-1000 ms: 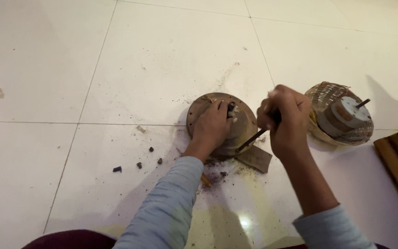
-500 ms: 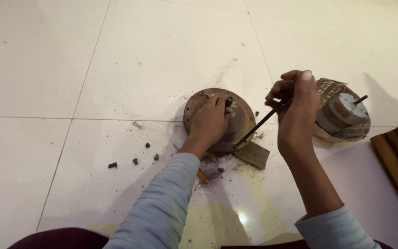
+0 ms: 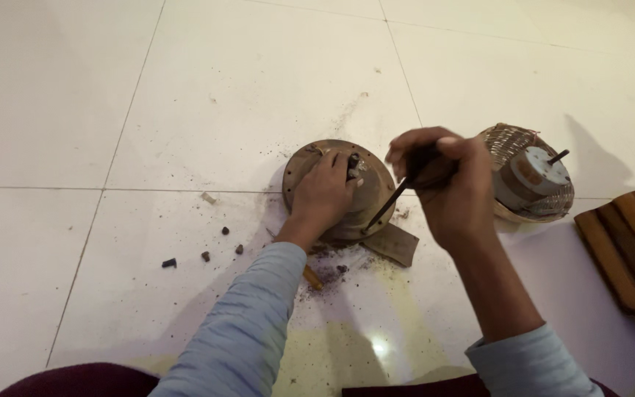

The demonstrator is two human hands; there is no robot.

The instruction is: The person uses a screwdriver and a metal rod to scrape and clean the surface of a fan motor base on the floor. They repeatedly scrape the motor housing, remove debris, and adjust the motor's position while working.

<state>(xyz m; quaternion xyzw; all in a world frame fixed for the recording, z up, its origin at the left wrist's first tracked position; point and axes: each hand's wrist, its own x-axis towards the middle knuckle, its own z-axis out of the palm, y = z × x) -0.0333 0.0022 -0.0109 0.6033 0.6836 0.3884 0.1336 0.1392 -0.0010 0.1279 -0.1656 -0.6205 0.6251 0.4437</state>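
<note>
Head view. A round, rust-brown metal housing (image 3: pixel 339 187) lies flat on the white tiled floor (image 3: pixel 185 110). The left hand (image 3: pixel 323 195) presses down on its top face, fingers spread over the crown near a small dark fitting at the centre; it is a flat hold, not a pinch. The right hand (image 3: pixel 446 180) is pressed together around the handle of a thin dark tool (image 3: pixel 384 209), whose shaft slants down so that the tip meets the housing's right edge.

Handling, as a judgement: the housing looks like stiff cast or pressed metal, fairly heavy for its size, dusty and corroded, so the surface should offer friction rather than slip. It is best steadied by palm pressure from above or taken at the rim. The tool is rigid and slender; hold it well up the handle.

Just beside the housing's lower right edge lies a flat brown plate (image 3: pixel 393 244). To the right, apart from the housing, a motor part with copper windings (image 3: pixel 531 176) sits with its shaft tilted upward. Small dark fragments (image 3: pixel 203 256) and grit lie scattered to the left. Wooden slats (image 3: pixel 630 250) show at the right edge.
</note>
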